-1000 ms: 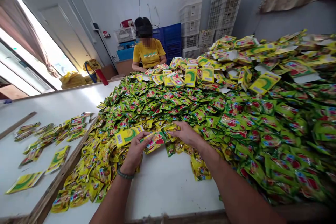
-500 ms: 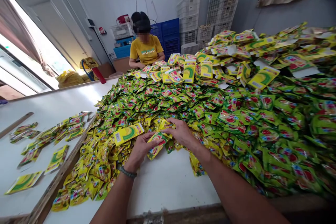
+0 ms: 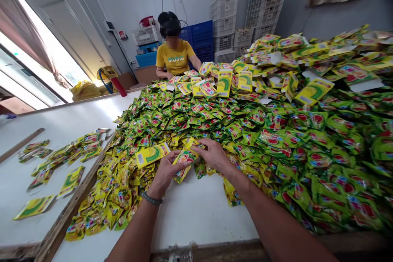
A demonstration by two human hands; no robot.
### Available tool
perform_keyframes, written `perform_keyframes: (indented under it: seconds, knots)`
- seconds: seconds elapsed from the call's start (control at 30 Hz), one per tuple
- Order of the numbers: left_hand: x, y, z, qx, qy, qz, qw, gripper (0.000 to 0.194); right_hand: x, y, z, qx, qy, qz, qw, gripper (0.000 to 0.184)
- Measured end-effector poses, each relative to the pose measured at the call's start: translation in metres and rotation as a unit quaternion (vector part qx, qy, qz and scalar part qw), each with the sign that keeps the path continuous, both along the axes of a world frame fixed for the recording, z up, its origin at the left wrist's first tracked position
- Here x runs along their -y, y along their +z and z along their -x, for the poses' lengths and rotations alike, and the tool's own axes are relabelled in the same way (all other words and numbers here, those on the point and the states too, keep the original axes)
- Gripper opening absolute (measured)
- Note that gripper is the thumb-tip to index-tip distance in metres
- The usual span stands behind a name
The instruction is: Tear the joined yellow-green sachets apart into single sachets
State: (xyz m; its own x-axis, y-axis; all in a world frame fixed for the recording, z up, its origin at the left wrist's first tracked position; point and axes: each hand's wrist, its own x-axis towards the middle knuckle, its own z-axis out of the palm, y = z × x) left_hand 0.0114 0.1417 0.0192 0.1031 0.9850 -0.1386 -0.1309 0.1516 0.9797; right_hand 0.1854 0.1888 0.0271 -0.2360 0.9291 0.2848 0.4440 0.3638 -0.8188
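Note:
My left hand (image 3: 166, 173) is closed around the lower part of a small yellow-and-green carton (image 3: 184, 160), which it holds tilted above the white tabletop. At the carton's upper end my right hand (image 3: 215, 156) pinches with thumb and fingers; whether a packet is also between them is hidden. A flat yellow carton (image 3: 152, 154) lies just left of my left hand on a heap of yellow packets (image 3: 118, 190). Behind both hands rises a large pile of green packets (image 3: 172, 108) with red fruit pictures.
Across the table (image 3: 196, 225) a person (image 3: 175, 59) in a yellow shirt stands behind the pile. Several cartons (image 3: 72, 180) lie left of a wooden strip (image 3: 76, 204). More cartons (image 3: 316, 92) top the pile at right. White crates (image 3: 225, 12) are stacked by the wall.
The view has shifted slightly, so everything sits a little further right. My fingers have moved at the carton's upper end. The person opposite has reached an arm toward the cartons on the pile.

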Motion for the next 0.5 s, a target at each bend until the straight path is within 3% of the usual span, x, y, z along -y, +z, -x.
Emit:
perform_keyframes:
  seconds: [0.13, 0.3, 0.5]
  knots:
    - [0.0, 0.004, 0.001, -0.006, -0.006, 0.003, 1.0, 0.04, 0.001, 0.0, 0.0, 0.038, -0.032, -0.012, 0.999, 0.02]
    - [0.001, 0.003, 0.001, 0.009, 0.008, 0.023, 1.0, 0.039, 0.004, 0.0, 0.005, 0.011, 0.022, 0.061, 0.998, 0.033]
    - [0.001, -0.004, 0.004, 0.054, 0.009, 0.02, 0.998, 0.036, 0.015, -0.01, 0.02, -0.014, 0.078, 0.11, 0.991, 0.032]
